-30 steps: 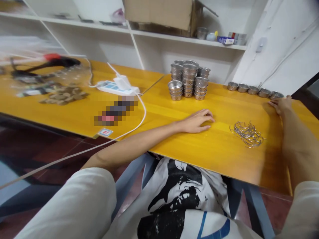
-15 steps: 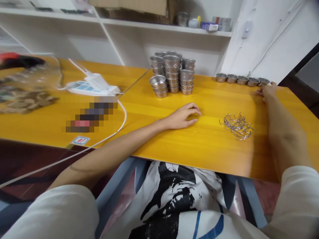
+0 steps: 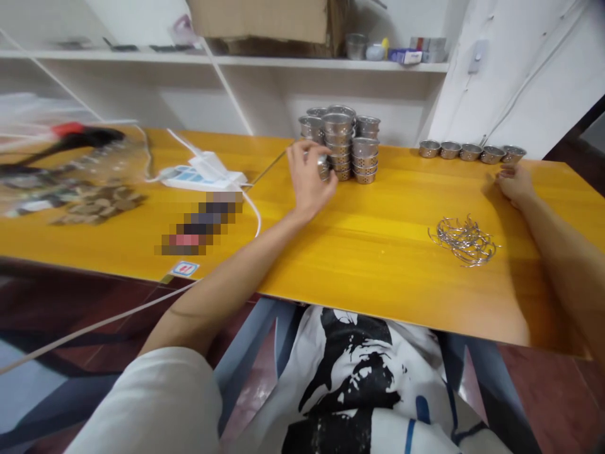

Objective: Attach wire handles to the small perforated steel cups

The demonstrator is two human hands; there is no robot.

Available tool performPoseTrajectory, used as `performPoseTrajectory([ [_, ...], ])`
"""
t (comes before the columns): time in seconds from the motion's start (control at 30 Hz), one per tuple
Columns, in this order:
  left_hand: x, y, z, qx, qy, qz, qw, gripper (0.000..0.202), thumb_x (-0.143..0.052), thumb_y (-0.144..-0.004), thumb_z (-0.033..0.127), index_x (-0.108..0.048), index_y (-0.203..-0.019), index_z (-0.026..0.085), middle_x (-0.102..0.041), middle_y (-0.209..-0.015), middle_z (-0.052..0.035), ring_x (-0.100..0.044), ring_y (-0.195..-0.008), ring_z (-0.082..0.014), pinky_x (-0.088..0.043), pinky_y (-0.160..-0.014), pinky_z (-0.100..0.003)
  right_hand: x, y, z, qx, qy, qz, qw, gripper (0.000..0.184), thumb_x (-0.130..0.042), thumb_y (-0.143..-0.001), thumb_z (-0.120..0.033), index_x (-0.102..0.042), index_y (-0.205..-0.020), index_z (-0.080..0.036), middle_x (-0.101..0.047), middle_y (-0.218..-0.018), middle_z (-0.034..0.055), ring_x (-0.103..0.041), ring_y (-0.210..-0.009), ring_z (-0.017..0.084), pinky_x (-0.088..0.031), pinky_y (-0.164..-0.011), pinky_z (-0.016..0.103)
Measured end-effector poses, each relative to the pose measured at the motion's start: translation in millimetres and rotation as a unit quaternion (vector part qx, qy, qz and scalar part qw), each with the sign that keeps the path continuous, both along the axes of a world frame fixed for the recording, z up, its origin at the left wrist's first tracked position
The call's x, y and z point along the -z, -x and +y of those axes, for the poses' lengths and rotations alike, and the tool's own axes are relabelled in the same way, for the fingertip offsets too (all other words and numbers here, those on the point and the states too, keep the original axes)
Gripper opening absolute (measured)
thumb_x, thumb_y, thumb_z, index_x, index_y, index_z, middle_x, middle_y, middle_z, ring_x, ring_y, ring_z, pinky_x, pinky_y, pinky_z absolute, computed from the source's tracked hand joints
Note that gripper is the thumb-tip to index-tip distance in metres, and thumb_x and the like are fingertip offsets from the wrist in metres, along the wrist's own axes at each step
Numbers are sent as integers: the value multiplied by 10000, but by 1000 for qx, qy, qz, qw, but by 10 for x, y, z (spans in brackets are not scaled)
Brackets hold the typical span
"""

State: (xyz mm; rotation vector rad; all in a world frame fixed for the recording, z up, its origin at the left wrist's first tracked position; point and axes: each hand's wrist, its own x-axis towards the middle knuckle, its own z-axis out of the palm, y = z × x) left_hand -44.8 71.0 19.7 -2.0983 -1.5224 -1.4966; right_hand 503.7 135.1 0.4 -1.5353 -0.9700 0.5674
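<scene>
My left hand (image 3: 311,176) is at the front left of the stacked perforated metal cups (image 3: 338,129). Its thumb and fingers close round a small metal cup (image 3: 324,167), mostly hidden by the hand; whether it is lifted clear of the stack I cannot tell. On the far right, my right hand (image 3: 516,185) rests low on the table, just in front of the last cup in a row of several single metal cups (image 3: 471,152). Its fingers are loosely bent and partly apart, with nothing seen in them. A tangled pile of curved metal wires (image 3: 466,241) lies between my forearms.
On the left of the yellow table (image 3: 378,265) are a white power strip (image 3: 203,178) with a trailing cable, a pile of brown pieces (image 3: 101,202) and a blurred black-and-red tool (image 3: 89,135). White shelving (image 3: 331,62) with a cardboard box (image 3: 265,22) stands behind.
My left hand has moved left and away from me to the cup stacks and closed round a cup. My right hand has drawn back slightly from the end of the cup row.
</scene>
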Motion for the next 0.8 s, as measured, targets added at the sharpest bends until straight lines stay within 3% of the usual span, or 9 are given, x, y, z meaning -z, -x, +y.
performPoseTrajectory([
  [0.13,159,214,212,-61,55,-59,995,589,-926,-840,257,-582,-1317,224,-498,-1473,-169,-461,-1502,-383,-366,-1349,-608,81,309,-416,-40,28,15,999,306,-687,-805,91,-734,-872,-204,-772,-948,52,-685,-904,178,-548,-999,392],
  [0.2,218,207,238,-65,83,-80,991,515,-901,-888,289,-580,-1285,222,-473,-1506,-175,-423,-1539,-383,-327,-1367,-612,117,496,-600,-55,25,23,998,259,-700,-833,47,-750,-833,-208,-795,-909,37,-720,-890,180,-579,-1012,380],
  [0.33,204,181,263,-60,100,-100,988,156,-728,-1037,266,-597,-1067,187,-460,-1508,-183,-397,-1548,-358,-290,-1386,-596,118,737,-792,-53,21,9,998,280,-740,-787,48,-759,-751,-229,-783,-793,-9,-736,-899,176,-593,-1076,366],
  [0.4,180,213,311,-46,110,-101,988,167,-707,-1051,256,-579,-963,194,-502,-1441,-167,-436,-1514,-341,-317,-1381,-573,75,768,-822,-52,25,-1,998,296,-733,-773,56,-747,-732,-236,-771,-755,-19,-732,-866,176,-609,-1074,384],
  [0.53,174,321,440,-30,96,-123,987,327,-735,-1069,441,-552,-904,225,-552,-1340,-130,-437,-1501,-329,-350,-1352,-574,-53,813,-891,-54,31,-28,998,311,-674,-839,64,-699,-717,-221,-741,-724,-4,-687,-738,148,-632,-998,404],
  [0.63,121,378,452,-24,73,-107,991,424,-611,-1127,608,-586,-994,207,-540,-1362,-92,-404,-1493,-284,-306,-1334,-597,-175,951,-1011,-86,35,-54,994,294,-693,-875,33,-713,-733,-223,-743,-733,20,-686,-727,164,-641,-914,410],
  [0.73,-15,346,319,5,23,-45,999,539,-427,-1164,705,-617,-1056,213,-549,-1386,-74,-317,-1591,-280,-266,-1327,-594,-312,1185,-1201,-204,29,-201,958,223,-799,-829,-39,-808,-835,-262,-807,-850,36,-745,-858,229,-627,-912,409],
  [0.8,-92,237,164,63,-9,-12,998,592,-447,-1136,761,-633,-1031,208,-544,-1444,-86,-332,-1593,-293,-295,-1321,-612,-389,1368,-1353,-275,11,-346,897,188,-825,-821,-130,-831,-911,-295,-840,-949,27,-762,-933,267,-601,-908,413],
])
